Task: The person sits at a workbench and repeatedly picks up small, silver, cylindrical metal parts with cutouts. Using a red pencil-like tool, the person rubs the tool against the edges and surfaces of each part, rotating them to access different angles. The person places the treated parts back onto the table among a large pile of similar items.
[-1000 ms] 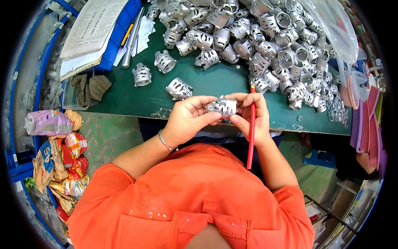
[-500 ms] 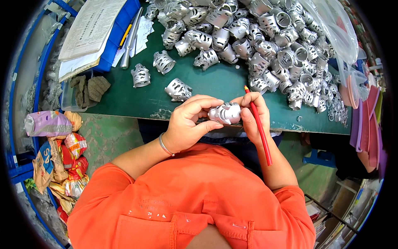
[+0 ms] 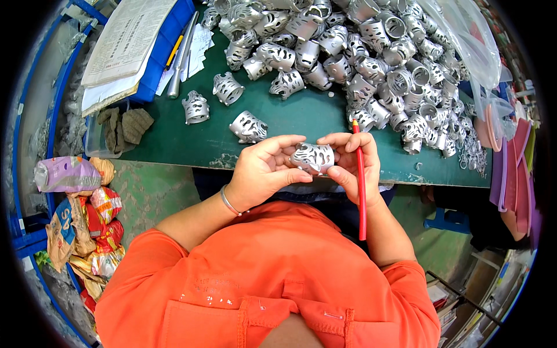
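One silver openwork cylinder (image 3: pixel 314 159) lies sideways between my hands at the middle of the frame, by the near edge of the green tabletop (image 3: pixel 307 119). My left hand (image 3: pixel 259 170) grasps its left end, thumb below and fingers above. My right hand (image 3: pixel 358 165) has thumb and fingertips around the right end, though I cannot tell how firmly they press; the same hand grips a red pencil (image 3: pixel 361 191), tucked between its fingers with the tip pointing toward the top of the frame. To handle this well, I judge a light hold at the two ends best, since it leaves the pierced wall in plain view and should not strain the thin strips between the cut-outs. The pencil is best angled away from the metal, so that its shaft does not knock or mark it. A slow roll between fingertips would show every side evenly. Left of centre lie three loose cylinders (image 3: pixel 249 127); the big heap of silver cylinders (image 3: pixel 375 36) fills the upper right, well apart from them.
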A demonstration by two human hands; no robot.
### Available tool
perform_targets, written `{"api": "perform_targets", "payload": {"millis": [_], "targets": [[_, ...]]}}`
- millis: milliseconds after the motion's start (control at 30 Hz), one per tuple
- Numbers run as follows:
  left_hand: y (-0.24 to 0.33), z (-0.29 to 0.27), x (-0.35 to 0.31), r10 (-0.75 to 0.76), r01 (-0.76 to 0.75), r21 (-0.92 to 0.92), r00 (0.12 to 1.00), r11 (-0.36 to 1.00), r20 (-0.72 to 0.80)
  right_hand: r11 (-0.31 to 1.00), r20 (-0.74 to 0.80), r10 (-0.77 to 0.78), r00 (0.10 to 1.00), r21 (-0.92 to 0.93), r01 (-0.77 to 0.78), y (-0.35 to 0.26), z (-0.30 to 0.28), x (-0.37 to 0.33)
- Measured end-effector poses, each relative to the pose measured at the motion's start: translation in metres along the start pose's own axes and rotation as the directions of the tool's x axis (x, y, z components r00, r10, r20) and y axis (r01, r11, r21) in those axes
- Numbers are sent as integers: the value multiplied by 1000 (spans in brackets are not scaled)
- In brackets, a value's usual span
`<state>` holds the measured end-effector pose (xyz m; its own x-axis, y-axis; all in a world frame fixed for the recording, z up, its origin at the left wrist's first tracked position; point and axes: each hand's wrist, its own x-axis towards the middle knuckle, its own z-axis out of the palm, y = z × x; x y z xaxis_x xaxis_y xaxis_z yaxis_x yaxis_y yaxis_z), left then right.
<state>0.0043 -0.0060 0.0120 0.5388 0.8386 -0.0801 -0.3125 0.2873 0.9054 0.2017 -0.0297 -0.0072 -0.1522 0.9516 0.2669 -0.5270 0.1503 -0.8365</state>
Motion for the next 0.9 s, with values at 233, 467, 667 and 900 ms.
{"api": "perform_targets", "payload": {"millis": [233, 467, 667, 900], "targets": [[-5, -4, 1, 80, -80, 65, 997, 995, 9, 998, 14, -17, 1000, -60, 17, 4, -1, 0], [-9, -2, 2, 277, -281, 101, 960, 954, 49, 989, 15, 53, 998, -140, -51, 2, -8, -1], [-9, -2, 2, 354, -358, 154, 934, 921, 52, 993, 10, 8, 1000, -115, -7, 6, -5, -1], [-9, -2, 3, 317, -312, 231, 948, 922, 14, 925, 43, -193, 980, -324, 197, 1, 7, 3]]}}
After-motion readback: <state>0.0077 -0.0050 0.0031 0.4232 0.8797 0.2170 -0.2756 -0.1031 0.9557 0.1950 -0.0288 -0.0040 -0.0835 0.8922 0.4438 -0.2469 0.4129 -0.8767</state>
